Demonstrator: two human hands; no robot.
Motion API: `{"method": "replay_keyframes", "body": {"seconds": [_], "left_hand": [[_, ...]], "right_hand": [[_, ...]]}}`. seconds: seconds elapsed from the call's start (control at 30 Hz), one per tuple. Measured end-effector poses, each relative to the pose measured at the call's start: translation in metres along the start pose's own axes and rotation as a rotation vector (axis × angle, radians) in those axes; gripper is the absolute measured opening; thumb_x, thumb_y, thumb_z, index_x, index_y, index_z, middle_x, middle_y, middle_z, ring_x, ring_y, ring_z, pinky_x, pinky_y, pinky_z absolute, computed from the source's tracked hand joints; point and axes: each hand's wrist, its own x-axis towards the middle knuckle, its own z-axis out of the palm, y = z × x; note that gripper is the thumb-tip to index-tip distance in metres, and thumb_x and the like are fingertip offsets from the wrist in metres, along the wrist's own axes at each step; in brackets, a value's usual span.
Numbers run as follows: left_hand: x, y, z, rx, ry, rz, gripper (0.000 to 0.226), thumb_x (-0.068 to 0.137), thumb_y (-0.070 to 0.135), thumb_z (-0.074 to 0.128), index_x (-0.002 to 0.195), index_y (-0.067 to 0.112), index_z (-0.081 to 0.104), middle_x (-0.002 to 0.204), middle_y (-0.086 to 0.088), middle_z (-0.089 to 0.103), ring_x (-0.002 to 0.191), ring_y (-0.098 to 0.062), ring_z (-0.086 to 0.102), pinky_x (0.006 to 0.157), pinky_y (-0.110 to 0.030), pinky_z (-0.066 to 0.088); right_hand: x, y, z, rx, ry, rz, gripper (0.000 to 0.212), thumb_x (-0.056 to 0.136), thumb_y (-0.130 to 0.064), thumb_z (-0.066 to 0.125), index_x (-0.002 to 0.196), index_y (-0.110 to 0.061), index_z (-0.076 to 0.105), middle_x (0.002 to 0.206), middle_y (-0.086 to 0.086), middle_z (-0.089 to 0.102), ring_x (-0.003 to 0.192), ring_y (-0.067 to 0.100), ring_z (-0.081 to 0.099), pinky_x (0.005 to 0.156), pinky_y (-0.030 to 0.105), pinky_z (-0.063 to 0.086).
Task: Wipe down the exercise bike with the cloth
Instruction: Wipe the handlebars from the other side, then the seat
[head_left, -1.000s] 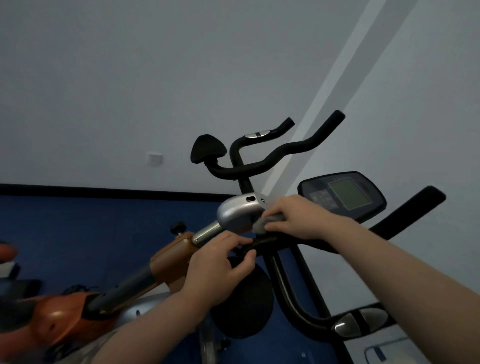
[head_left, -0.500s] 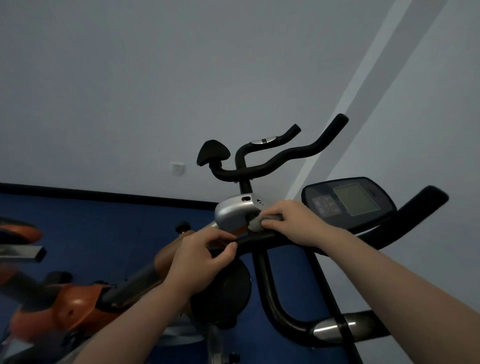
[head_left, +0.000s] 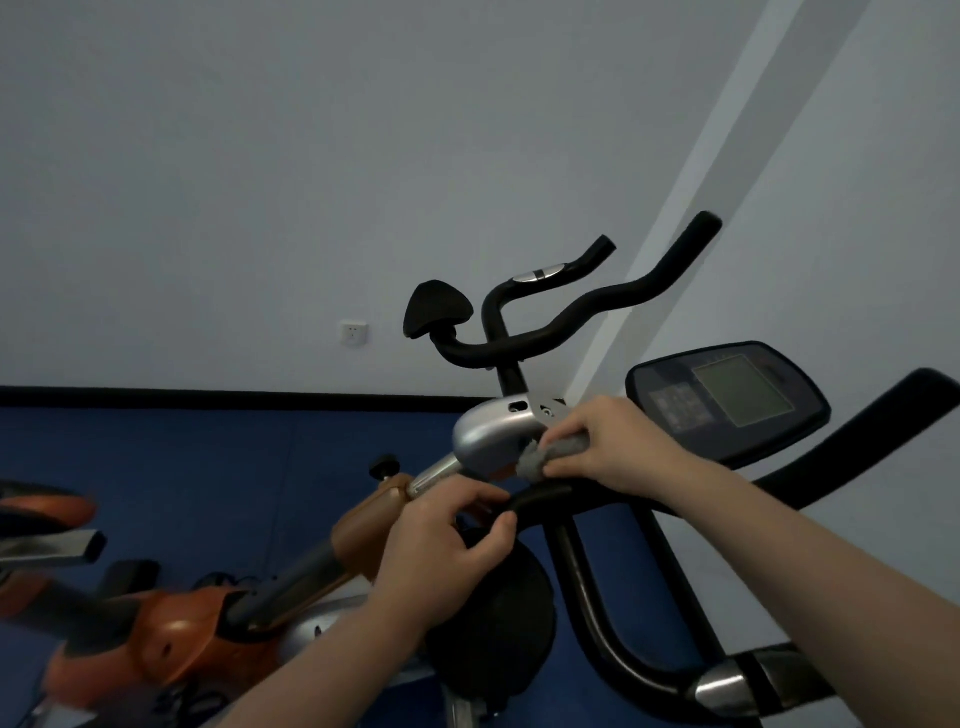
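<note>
An exercise bike with an orange frame (head_left: 363, 525), a silver housing (head_left: 488, 431) and black handlebars (head_left: 566, 317) fills the middle of the head view. My right hand (head_left: 613, 447) grips a small grey cloth (head_left: 545, 452) and presses it against the near edge of the silver housing. My left hand (head_left: 447, 551) holds the end of a black foam handlebar grip (head_left: 540, 496) between thumb and fingers, just below the cloth. A dark console with a grey screen (head_left: 737, 395) sits right of my right hand.
A black round pad (head_left: 498, 623) sits under my left hand. A curved black tube with a chrome sensor (head_left: 727, 686) runs down at lower right. Another orange machine part (head_left: 47, 509) shows at the far left. Blue floor (head_left: 208, 467) meets a pale wall holding a socket (head_left: 354, 332).
The view has shifted slightly, moving the bike a little left in frame. My right hand has drawn the cloth a bit further along the silver housing. My left hand keeps its hold on the grip.
</note>
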Motion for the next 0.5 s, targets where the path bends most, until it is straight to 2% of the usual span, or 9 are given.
{"method": "replay_keyframes", "body": {"seconds": [0.1, 0.2, 0.27, 0.37, 0.43, 0.5], "left_hand": [[0.003, -0.002, 0.000, -0.008, -0.004, 0.017, 0.021, 0.077, 0.050, 0.058, 0.095, 0.041, 0.066, 0.095, 0.025, 0.064, 0.091, 0.001, 0.063, 0.075, -0.026, 0.054], [0.004, -0.003, 0.001, -0.025, -0.016, 0.007, 0.022, 0.076, 0.053, 0.057, 0.093, 0.042, 0.063, 0.095, 0.025, 0.063, 0.092, 0.002, 0.061, 0.074, -0.019, 0.050], [0.003, -0.005, 0.001, -0.033, -0.034, 0.011, 0.023, 0.076, 0.055, 0.056, 0.094, 0.042, 0.062, 0.095, 0.025, 0.062, 0.092, 0.003, 0.060, 0.073, -0.015, 0.047], [0.004, -0.007, 0.001, -0.063, -0.064, 0.007, 0.021, 0.076, 0.054, 0.056, 0.093, 0.042, 0.061, 0.094, 0.023, 0.061, 0.092, 0.002, 0.060, 0.073, -0.017, 0.048], [0.005, -0.007, 0.000, -0.065, -0.073, 0.010, 0.020, 0.077, 0.053, 0.056, 0.093, 0.042, 0.060, 0.094, 0.022, 0.061, 0.092, 0.001, 0.059, 0.072, -0.016, 0.048], [0.005, -0.007, 0.000, -0.064, -0.077, 0.019, 0.020, 0.077, 0.053, 0.056, 0.093, 0.041, 0.060, 0.094, 0.022, 0.060, 0.092, 0.001, 0.059, 0.072, -0.013, 0.046]], "right_hand": [[0.010, -0.011, 0.011, -0.027, 0.143, 0.023, 0.016, 0.075, -0.030, 0.079, 0.091, -0.030, 0.077, 0.078, -0.009, 0.063, 0.078, 0.007, 0.059, 0.063, 0.016, 0.037], [0.011, -0.020, 0.025, -0.184, 0.302, -0.006, 0.011, 0.081, -0.030, 0.073, 0.089, -0.023, 0.076, 0.082, -0.002, 0.060, 0.081, 0.016, 0.058, 0.066, 0.026, 0.041], [0.002, -0.016, 0.023, -0.190, 0.259, 0.008, 0.013, 0.079, -0.032, 0.074, 0.091, -0.026, 0.076, 0.087, -0.002, 0.061, 0.084, 0.016, 0.058, 0.072, 0.029, 0.046], [-0.007, -0.010, 0.004, -0.008, 0.041, 0.104, 0.017, 0.074, -0.033, 0.080, 0.089, -0.037, 0.075, 0.087, -0.010, 0.066, 0.084, 0.007, 0.060, 0.072, 0.022, 0.046], [0.001, -0.018, 0.004, -0.040, 0.048, 0.139, 0.018, 0.074, -0.033, 0.079, 0.093, -0.035, 0.076, 0.088, -0.007, 0.066, 0.086, 0.009, 0.060, 0.072, 0.022, 0.045], [0.012, -0.030, 0.017, -0.226, 0.150, 0.114, 0.020, 0.080, -0.033, 0.072, 0.099, -0.030, 0.075, 0.092, -0.002, 0.061, 0.090, 0.017, 0.059, 0.071, 0.024, 0.040]]}}
